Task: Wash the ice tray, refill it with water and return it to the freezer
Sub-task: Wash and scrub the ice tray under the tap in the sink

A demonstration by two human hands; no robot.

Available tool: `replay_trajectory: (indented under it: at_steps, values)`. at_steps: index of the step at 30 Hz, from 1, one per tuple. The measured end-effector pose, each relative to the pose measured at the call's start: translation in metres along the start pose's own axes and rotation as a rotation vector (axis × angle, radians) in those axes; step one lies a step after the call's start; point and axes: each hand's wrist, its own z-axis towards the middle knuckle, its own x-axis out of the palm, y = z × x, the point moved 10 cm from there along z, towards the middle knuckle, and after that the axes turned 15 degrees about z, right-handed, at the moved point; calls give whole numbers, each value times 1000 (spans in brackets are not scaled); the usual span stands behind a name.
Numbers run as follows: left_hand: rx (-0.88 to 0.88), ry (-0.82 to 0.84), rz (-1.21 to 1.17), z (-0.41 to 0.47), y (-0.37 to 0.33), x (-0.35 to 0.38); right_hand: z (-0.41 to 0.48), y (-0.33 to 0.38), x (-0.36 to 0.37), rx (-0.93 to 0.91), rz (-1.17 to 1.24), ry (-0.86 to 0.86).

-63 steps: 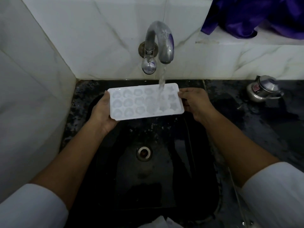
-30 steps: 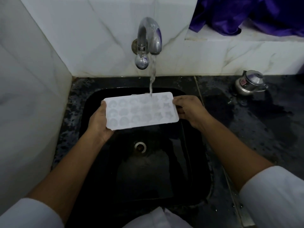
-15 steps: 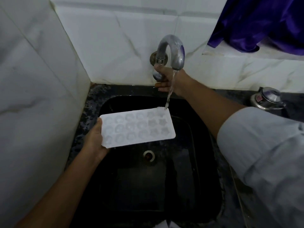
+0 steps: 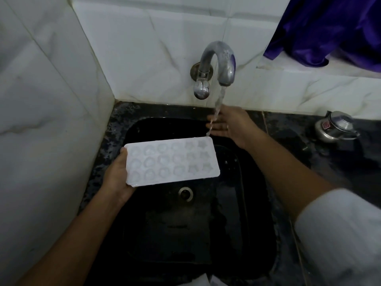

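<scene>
The ice tray (image 4: 172, 162) is out over the black sink (image 4: 253, 182), held roughly level above the drain (image 4: 186, 194) and a little left of it. Only the left hand (image 4: 115, 176) has it, gripping the short left end: the thumb lies against the tray's edge and the other fingers are tucked underneath, out of sight, clamped on that end. The tray is white, with rounded moulds across most of it and star-shaped ones at the right end. Whether the moulds hold water is hard to tell in this dim light.

The tap (image 4: 218, 65) on the tiled wall (image 4: 144, 48) is running. Its thin stream of water (image 4: 217, 106) drops past the far rim of the sink and lands right at the tray's far right corner.

The right hand (image 4: 228, 124) is near that corner, just behind the stream and below the tap, with its fingers stretched out and a little apart, holding nothing. It does not touch the tray. A pale sleeve (image 4: 340, 234) covers that arm from the elbow back.

On the dark, wet-looking counter (image 4: 309, 162) to the right sits a small metal kettle (image 4: 335, 129), well apart from the sink. A purple cloth (image 4: 329, 27) hangs over the ledge above it.
</scene>
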Motion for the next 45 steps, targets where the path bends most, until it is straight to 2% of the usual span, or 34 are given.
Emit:
replay_trajectory:
  at_steps: [5,8,13,20,22,25,27,31,34,37,41,43,45]
  values:
    - [2,-21,25,-5,9,-4,-64,-63,-36,63,-95,7]
    - [-29,45,14,-9,20,6,-87,-85,-44,60,-102,33]
    - [-44,134,-15,-23,26,25,-100,-88,-62,-44,-73,-71]
    - [-25,196,-43,-42,28,37,-110,-79,-72,-125,-170,-79]
    - [-27,179,-65,-41,28,35,-112,-73,-70,-193,-311,-60]
    - [-2,162,-52,-37,26,31,-125,-44,-50,-475,-763,-31]
    - [1,165,-53,-36,26,31,-133,-34,-29,-575,-924,38]
    - [6,163,-62,-37,26,33,-122,-44,-16,-407,-1141,104]
    - [2,156,-70,-37,27,33,-114,-47,-12,-309,-1202,114]
    - [14,150,-79,-37,25,32,-111,-48,-5,-280,-1189,164]
    - [13,145,-72,-38,24,28,-104,-44,-10,-154,-1094,238]
    - [-16,160,-80,-37,30,30,-104,-39,-8,-136,-1213,281]
    - [-29,157,-77,-37,34,32,-106,-32,-2,-207,-1486,276]
